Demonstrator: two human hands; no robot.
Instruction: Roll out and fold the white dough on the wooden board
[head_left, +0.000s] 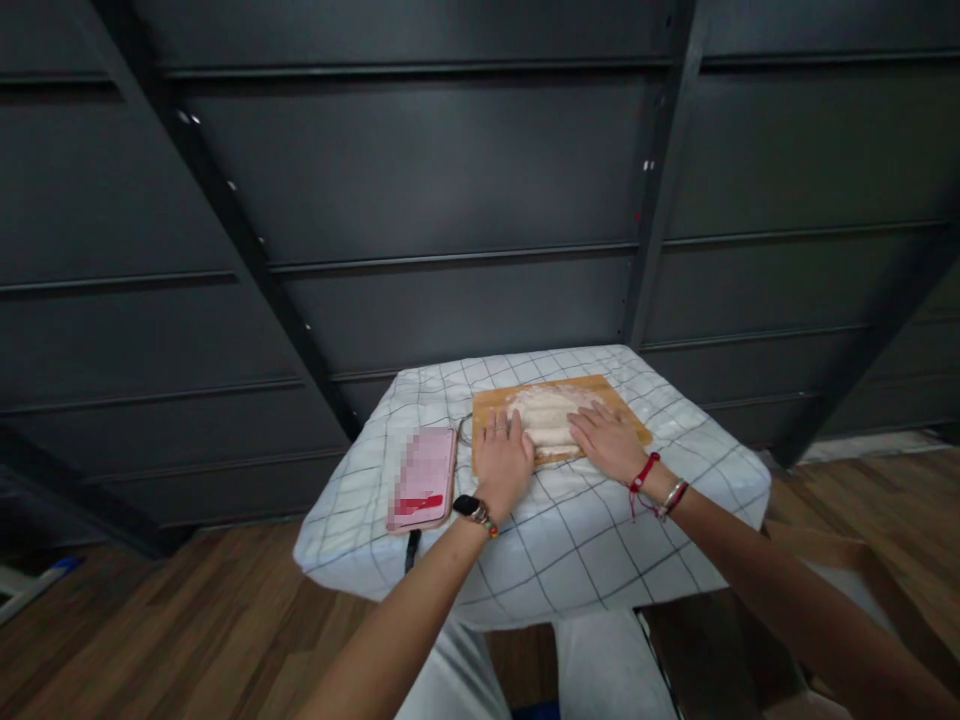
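Note:
A pale, floury piece of dough [551, 422] lies on a wooden cutting board [628, 408], which has loose flour spread over it. My left hand [504, 460] rests palm down at the dough's left end, fingers stretched out and partly over the board. At the right end, my right hand [609, 442] lies flat on the dough with its fingers extended. Both palms hide what is under them. A metal ring shows at the board's left edge, close to my left fingers.
A pink-cased phone or tablet [431, 478], partly blurred, lies left of the board on a white checked tablecloth [592, 535]. Dark metal panels [450, 170] rise behind the small table. An open cardboard box [817, 545] sits at lower right on the wooden floor [247, 580].

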